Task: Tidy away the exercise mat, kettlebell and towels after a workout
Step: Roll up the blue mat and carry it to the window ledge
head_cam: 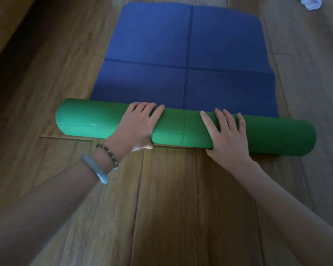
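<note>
The exercise mat lies on a wooden floor, partly rolled. Its rolled part (pixel 88 120) shows the green underside and runs across the view from left to right. The flat blue part (pixel 181 54) stretches away beyond the roll, with crease lines crossing it. My left hand (pixel 140 125) curls over the roll left of its middle, thumb under the near side. My right hand (pixel 225 135) rests on the roll right of its middle, fingers spread over the top and thumb at the near edge. A pale towel (pixel 176 2) shows at the top right corner. No kettlebell is in view.
Wooden floorboards (pixel 171 198) fill the near part of the view. A dark edge of furniture or wall (pixel 8 35) runs along the far left.
</note>
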Action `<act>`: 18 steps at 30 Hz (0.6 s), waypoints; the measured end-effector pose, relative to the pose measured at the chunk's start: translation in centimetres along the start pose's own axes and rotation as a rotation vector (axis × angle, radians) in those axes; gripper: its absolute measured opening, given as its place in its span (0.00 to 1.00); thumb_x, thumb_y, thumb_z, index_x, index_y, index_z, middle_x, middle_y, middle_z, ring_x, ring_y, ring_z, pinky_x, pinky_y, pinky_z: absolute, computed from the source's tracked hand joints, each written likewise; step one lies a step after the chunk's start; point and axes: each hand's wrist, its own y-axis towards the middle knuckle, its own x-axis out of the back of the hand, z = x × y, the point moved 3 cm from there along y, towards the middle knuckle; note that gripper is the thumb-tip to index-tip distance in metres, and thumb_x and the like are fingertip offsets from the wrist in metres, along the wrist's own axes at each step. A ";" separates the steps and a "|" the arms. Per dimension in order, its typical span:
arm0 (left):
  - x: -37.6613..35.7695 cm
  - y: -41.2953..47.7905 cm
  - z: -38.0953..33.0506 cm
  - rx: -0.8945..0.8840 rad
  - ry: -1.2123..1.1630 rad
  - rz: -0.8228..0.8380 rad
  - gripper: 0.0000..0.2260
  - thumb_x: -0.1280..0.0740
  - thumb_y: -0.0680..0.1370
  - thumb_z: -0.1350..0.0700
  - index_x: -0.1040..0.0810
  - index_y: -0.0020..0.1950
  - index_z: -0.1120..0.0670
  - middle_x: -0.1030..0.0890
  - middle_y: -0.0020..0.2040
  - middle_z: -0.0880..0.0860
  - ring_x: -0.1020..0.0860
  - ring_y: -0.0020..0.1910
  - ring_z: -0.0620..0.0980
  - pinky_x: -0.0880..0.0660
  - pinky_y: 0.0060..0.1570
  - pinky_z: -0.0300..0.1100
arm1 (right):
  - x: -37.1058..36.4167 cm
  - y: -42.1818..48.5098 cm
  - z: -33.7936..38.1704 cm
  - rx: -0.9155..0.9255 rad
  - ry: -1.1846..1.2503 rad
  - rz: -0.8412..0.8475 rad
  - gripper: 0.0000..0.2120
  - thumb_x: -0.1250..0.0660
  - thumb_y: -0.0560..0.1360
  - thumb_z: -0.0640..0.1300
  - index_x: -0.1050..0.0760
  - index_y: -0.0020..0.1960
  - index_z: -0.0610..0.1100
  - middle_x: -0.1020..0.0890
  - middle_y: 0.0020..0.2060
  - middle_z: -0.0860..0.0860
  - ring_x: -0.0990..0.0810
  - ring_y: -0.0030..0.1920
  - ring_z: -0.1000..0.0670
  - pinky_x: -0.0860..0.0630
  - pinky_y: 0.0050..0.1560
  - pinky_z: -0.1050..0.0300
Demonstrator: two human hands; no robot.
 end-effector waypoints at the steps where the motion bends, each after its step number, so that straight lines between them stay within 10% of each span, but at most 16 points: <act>1: 0.2 0.5 0.2 -0.007 -0.017 0.017 0.52 0.24 0.60 0.39 0.47 0.76 0.55 0.34 0.71 0.55 0.35 0.69 0.55 0.42 0.70 0.50 | -0.2 0.2 -0.1 -0.007 0.000 -0.015 0.55 0.20 0.56 0.50 0.48 0.75 0.50 0.32 0.68 0.38 0.34 0.69 0.38 0.44 0.68 0.33; 18: 1.3 -1.0 0.1 -0.047 0.028 0.076 0.51 0.25 0.63 0.39 0.51 0.76 0.50 0.34 0.69 0.54 0.34 0.66 0.54 0.40 0.66 0.49 | 2.5 2.0 -0.9 0.084 0.099 0.365 0.52 0.25 0.58 0.57 0.53 0.72 0.54 0.33 0.63 0.47 0.34 0.63 0.43 0.37 0.63 0.36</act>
